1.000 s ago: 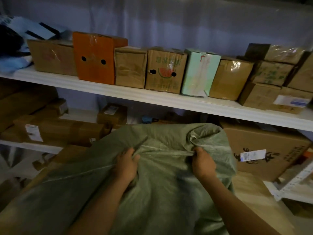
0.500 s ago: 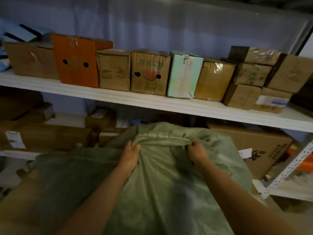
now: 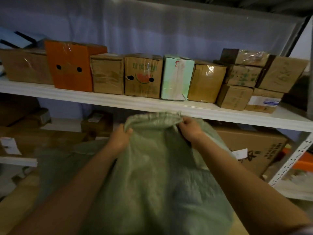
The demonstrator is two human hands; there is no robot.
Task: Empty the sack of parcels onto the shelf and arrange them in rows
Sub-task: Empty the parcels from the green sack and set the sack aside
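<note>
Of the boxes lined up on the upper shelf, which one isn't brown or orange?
The pale green box, standing between the watermelon-printed box and a taped brown box. It is the only mint-coloured one, and narrower than its neighbours.

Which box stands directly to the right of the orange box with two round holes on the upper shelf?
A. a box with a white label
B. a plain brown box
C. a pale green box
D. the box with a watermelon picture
B: the plain brown box stands right beside the orange box on the upper shelf; the watermelon box comes only after it.
</note>
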